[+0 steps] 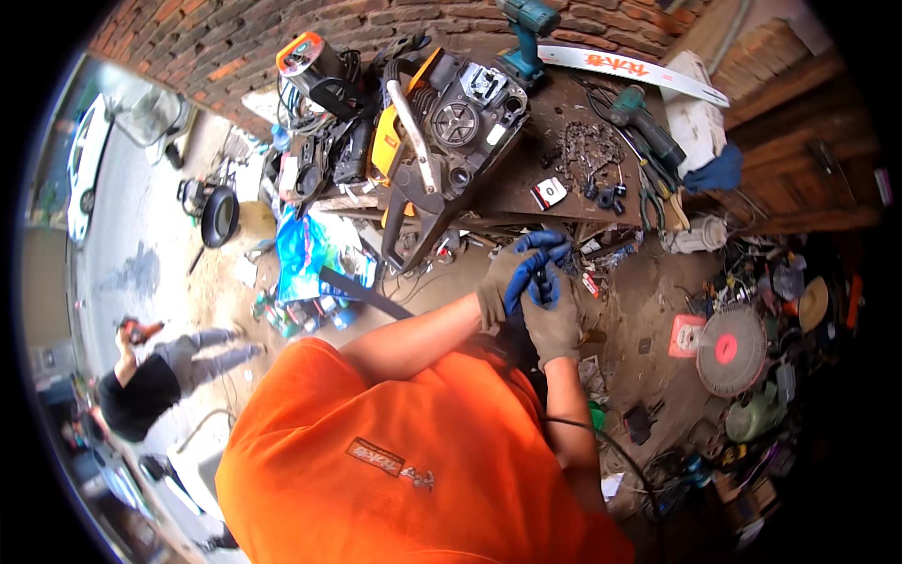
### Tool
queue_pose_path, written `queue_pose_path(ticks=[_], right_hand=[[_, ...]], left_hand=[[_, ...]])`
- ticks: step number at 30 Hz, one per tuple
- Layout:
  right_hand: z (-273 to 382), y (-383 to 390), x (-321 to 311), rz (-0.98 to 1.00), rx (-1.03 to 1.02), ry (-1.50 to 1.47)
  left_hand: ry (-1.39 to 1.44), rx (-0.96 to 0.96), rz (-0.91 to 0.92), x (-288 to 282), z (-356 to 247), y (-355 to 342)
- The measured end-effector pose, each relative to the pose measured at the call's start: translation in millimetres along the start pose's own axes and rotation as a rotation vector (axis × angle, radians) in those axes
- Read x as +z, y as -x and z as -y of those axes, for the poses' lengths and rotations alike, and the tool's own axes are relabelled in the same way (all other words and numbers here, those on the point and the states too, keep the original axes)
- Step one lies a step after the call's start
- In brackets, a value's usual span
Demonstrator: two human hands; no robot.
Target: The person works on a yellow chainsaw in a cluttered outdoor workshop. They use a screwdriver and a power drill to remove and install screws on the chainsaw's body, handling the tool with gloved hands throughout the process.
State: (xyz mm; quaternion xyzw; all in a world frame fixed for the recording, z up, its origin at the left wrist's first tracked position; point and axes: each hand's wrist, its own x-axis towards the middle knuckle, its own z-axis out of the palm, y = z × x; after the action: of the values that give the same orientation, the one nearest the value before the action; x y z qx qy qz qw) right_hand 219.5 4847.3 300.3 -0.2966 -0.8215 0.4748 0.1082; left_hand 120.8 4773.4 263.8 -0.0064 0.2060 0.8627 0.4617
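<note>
Both of my hands wear grey gloves with blue-coated fingers and meet in front of the bench edge. My left hand (512, 277) has its fingers curled towards the right one. My right hand (552, 308) is closed too, its fingertips pinched around a small dark piece (538, 277) too small to name. Ahead on the bench lies a yellow and black chainsaw (456, 127) with its side opened and its handle towards me. A loose saw chain (590, 150) is heaped to its right, by a small white and red box (548, 194) and several small black parts (609, 195).
A white guide bar (629, 73), cordless drills (648, 124) and pliers (650, 197) lie on the bench's right. An orange-topped machine (315, 70) stands at its back left. Clutter and a round fan (733, 350) cover the right floor. Another person (155, 376) stands at left.
</note>
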Motion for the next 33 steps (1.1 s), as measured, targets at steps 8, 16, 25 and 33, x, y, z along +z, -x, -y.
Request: queue_pose_path(ticks=[8,16,25,33], right_hand=[[11,-100,-60,0.215,-0.094,-0.361],[45,-167,-87,0.24,-0.472,-0.028],[51,-163,-48,0.384,-0.873,0.371],[99,-119,-35,0.619,-0.617,0.36]], left_hand=[[0.35,0.273,-0.107,61,-18,-59],[0.461,0.253,0.013,53,-23,-79],[-0.26,0.444,-0.486,68,-45,-39],[0.342,0.695,-0.241,78,-49,-8]])
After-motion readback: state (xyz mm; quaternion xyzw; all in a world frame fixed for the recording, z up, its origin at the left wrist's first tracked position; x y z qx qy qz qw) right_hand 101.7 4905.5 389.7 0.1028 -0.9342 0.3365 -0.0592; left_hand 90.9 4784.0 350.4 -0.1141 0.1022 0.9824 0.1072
